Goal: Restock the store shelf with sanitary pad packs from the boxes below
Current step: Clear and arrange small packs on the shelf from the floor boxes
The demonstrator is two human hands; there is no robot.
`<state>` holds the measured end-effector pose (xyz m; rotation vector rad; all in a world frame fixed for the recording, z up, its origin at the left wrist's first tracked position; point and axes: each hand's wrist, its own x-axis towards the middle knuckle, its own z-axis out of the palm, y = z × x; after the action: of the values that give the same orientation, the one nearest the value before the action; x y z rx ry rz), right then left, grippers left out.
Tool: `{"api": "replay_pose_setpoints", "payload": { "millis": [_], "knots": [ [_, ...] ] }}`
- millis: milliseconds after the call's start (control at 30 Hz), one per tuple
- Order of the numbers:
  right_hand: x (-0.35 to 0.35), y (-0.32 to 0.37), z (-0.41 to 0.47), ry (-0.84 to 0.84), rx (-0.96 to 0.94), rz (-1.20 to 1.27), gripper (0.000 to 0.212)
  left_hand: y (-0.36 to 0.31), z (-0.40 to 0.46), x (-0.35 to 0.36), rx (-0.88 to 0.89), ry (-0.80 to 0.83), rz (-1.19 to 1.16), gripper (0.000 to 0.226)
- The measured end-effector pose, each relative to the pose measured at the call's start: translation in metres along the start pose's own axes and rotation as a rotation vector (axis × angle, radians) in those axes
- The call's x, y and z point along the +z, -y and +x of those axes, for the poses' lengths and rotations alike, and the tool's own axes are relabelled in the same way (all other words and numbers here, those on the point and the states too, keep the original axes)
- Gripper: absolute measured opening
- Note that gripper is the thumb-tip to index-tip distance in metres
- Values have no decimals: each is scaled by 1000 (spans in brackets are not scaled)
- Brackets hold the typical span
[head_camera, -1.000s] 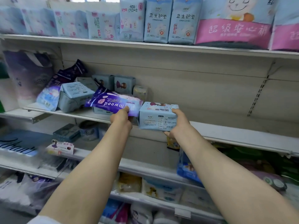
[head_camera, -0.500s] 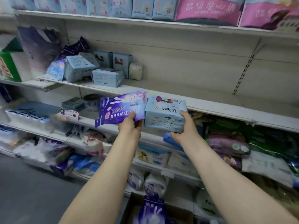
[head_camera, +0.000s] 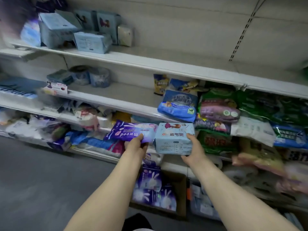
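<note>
My left hand (head_camera: 135, 146) pinches a purple "mwood" pad pack (head_camera: 130, 132) by its lower right corner. My right hand (head_camera: 194, 151) grips a light blue pad pack (head_camera: 173, 140) from its right side and underneath. Both packs hang side by side in front of the lower shelves. Below them on the floor, an open cardboard box (head_camera: 180, 195) holds several purple packs with a rabbit print (head_camera: 154, 189). A second box (head_camera: 202, 204) to its right holds light blue packs. Several light blue packs (head_camera: 92, 41) lie on the upper shelf (head_camera: 150, 61) at the left.
The right half of the upper shelf is bare. The middle shelf (head_camera: 116, 99) carries tape rolls at the left and blue, green and purple bags (head_camera: 218, 109) at the right. Lower shelves are crowded with mixed bags. Grey floor (head_camera: 41, 180) lies at the left.
My view has tilted down and both hands with their packs have come down from the upper shelf level to the lower shelves. The boxes on the floor have come into sight.
</note>
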<state>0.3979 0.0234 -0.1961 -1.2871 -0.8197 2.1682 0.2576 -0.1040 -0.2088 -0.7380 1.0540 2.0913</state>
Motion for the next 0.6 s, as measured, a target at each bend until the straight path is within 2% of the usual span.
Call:
{"api": "replay_pose_setpoints", "payload": {
  "millis": [33,100,200,300,333,433,600],
  "knots": [
    [-10,-6,6,-17,5,-2,20,9,2,-2,-25,6,19,38],
    [-28,-18,17,-33,12,-19,32,22,7,-8,-67,-3,41,33],
    [-47,-26,30,-145,41,-16,40,40,27,-18,-131,-8,112,36],
    [-65,-30,40,-275,71,27,49,50,46,-22,-189,-71,215,15],
    [-73,-32,44,-296,62,35,53,53,51,-22,-206,-85,246,15],
    [-90,-36,60,-337,54,40,67,62,59,-21,-268,-107,291,43],
    [-93,-30,58,-388,84,140,49,80,68,-17,-384,-151,270,51]
  ]
}}
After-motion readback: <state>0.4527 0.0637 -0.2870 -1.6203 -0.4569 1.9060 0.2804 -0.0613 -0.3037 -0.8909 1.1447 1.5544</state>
